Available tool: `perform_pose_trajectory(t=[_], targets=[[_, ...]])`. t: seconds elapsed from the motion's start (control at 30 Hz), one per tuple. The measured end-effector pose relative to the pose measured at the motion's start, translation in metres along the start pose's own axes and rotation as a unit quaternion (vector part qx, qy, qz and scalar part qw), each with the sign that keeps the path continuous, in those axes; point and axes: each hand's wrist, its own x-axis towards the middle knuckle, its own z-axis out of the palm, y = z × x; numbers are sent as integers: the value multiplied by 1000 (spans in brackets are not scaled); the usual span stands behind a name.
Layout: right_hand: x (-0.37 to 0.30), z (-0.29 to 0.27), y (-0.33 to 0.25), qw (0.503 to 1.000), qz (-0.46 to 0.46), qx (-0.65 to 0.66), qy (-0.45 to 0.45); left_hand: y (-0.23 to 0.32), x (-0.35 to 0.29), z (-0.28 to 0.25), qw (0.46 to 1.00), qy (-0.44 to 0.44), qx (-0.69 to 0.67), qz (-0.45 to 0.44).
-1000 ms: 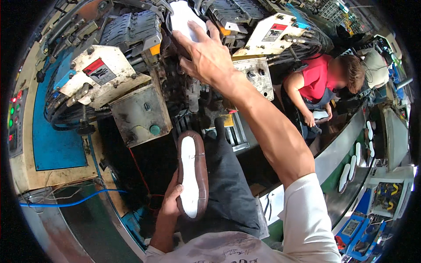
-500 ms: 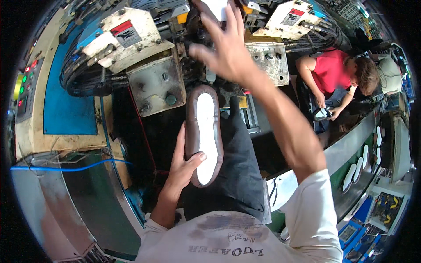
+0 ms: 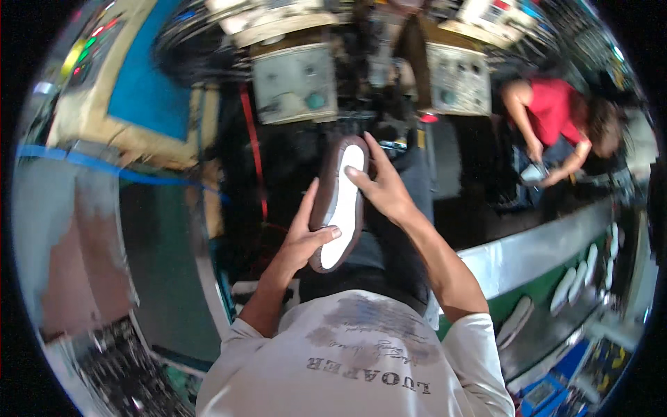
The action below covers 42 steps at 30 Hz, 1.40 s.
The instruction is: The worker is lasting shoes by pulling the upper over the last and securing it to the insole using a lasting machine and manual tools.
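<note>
A brown shoe upper [image 3: 341, 208] with a pale, white bottom facing up is held over my lap, tilted slightly with its far end to the right. My left hand [image 3: 306, 235] grips its near left side, the thumb pressed on the white bottom. At the far end on the right, my right hand [image 3: 384, 187] has its thumb on the white bottom and its fingers along the edge. The side of the shoe turned down is hidden.
Beyond the shoe stands a machine with two grimy metal plates [image 3: 294, 83] and hoses. At right, a co-worker in red [image 3: 556, 115] handles another shoe [image 3: 533, 173]. A metal-edged conveyor [image 3: 521, 251] carries several white-bottomed shoes [image 3: 564, 288]. A control panel [image 3: 90, 52] is at left.
My right hand has come back from the machine onto the far end of the shoe in my left hand. The view has shifted, and another shoe shows lower on the conveyor.
</note>
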Motion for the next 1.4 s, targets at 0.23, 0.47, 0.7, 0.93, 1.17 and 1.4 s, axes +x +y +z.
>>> perform_pose_trajectory(t=[0.23, 0.47, 0.7, 0.93, 1.17, 1.4], targets=[[-58, -8, 42, 985, 143, 95, -32, -35, -100, -156, 926, 369, -34, -70], [-86, -48, 34, 984, 158, 54, 56, -3, -141, -414, 604, 540, 584, -58], [-210, -135, 116, 949, 97, -152, 258, -48, 37, -356, 960, 114, 244, 72], [-575, -185, 197, 676, 518, -233, 469, -117, 110, -13, 989, -109, -53, -82], [-679, -108, 259, 701, 451, -334, 440, -77, 106, 93, 956, -186, 205, -94], [-589, -187, 253, 719, 479, -229, 448, -93, 113, 148, 931, -252, 254, -78]])
